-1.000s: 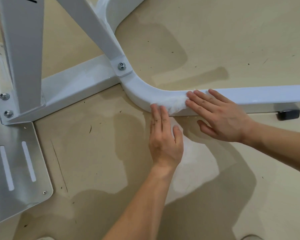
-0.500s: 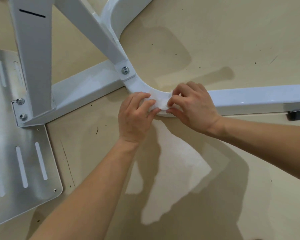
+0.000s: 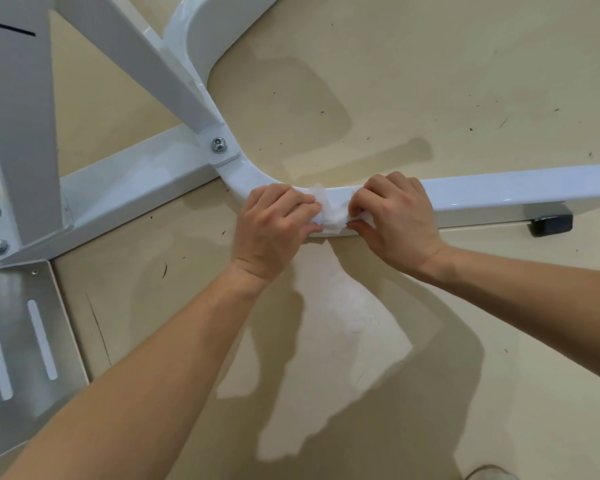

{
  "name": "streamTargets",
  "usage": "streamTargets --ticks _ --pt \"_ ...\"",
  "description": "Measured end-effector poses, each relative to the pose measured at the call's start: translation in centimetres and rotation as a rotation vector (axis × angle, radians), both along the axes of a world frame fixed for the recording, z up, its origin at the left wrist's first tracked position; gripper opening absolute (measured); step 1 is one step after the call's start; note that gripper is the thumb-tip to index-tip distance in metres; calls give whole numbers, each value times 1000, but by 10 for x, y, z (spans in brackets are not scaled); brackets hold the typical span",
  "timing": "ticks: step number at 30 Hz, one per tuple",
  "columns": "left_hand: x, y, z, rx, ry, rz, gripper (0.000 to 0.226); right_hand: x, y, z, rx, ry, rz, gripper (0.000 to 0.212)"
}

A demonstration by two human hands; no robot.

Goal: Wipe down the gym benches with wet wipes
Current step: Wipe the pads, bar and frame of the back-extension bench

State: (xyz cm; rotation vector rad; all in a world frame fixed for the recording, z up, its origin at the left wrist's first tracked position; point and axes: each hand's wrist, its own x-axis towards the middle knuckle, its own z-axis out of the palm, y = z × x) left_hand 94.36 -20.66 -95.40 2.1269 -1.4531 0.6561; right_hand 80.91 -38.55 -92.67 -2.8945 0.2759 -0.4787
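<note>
Head view. The left hand [image 3: 274, 228] and right hand [image 3: 399, 220] meet over the white steel base rail [image 3: 516, 190] of a gym bench frame. Both have curled fingers and each pinches one end of a crumpled white wet wipe [image 3: 330, 216]. The wipe lies between the two hands, draped over the top and near face of the rail, just where its curved section straightens.

Beyond the left hand, a hex bolt [image 3: 219, 145] fastens a bracket at the junction of the rail and a diagonal brace [image 3: 136, 53]. Outward of the right hand, a black rubber foot [image 3: 551, 225] sits under the rail on the beige floor [image 3: 430, 98]. Far outward of the left forearm lies a slotted grey metal plate [image 3: 18, 341]. Near the right forearm, at the lower edge, the tip of a shoe [image 3: 489, 474] shows.
</note>
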Motion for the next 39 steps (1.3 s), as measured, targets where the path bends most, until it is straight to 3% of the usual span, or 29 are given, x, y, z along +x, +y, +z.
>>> streamTargets --ticks 8,18,23,28,32,39 --pt "13 17 10 49 11 34 17 21 15 -1 -73 21 83 29" --pt "-68 -120 10 89 185 -97 14 -63 -80 -1 -37 39 -183 21" --pt "-81 -149 18 138 233 -156 22 -91 -110 6 86 76 -299 21" --pt "-63 -123 15 101 296 -119 26 -94 -104 5 121 25 -197 17" --pt "-63 -124 16 129 291 -109 26 -84 -92 2 143 -50 -205 32" --pt "-80 -150 17 118 267 -149 21 -89 -120 -4 -66 -51 -104 31"
